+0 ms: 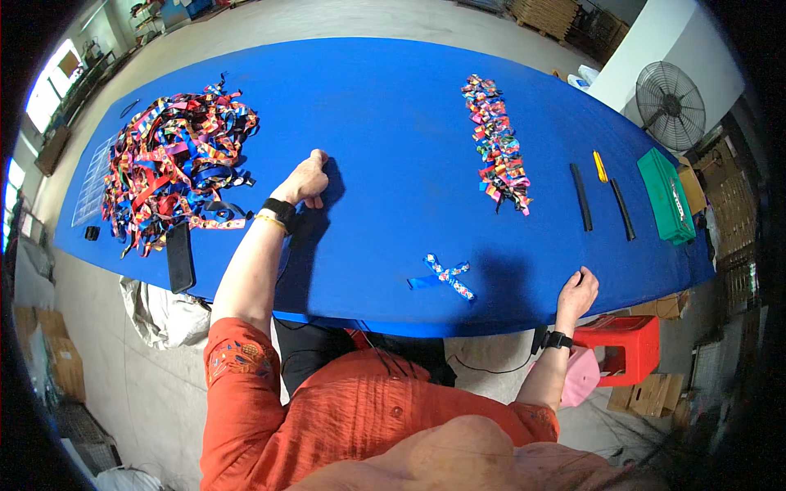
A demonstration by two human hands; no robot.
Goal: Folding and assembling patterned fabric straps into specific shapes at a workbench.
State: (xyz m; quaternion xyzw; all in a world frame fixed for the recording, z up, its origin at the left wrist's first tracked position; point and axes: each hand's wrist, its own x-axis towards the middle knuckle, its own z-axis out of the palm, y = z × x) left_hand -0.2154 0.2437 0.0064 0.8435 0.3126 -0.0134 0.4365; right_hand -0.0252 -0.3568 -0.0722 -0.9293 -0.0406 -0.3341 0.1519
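Note:
My left hand [304,182] is over the left middle of the blue table, its fingers curled and no object showing in them. To its left lies a big tangled pile of colourful printed ribbons [176,164]. My right hand [578,293] is at the table's near edge on the right, fingers bent together, also with nothing visible in them. Between the two hands, close to the near edge, a blue patterned ribbon piece [446,277] lies crossed over itself. Farther back on the right, a long row of bunched ribbon pieces [498,143] stretches away from me.
A black phone [180,258] lies beside the pile, near a clear grid tray [92,184]. At right are two black rods [580,196], a yellow cutter-like tool [600,166] and a green box [665,196]. A red stool [626,348] and a fan [670,105] stand beyond the table.

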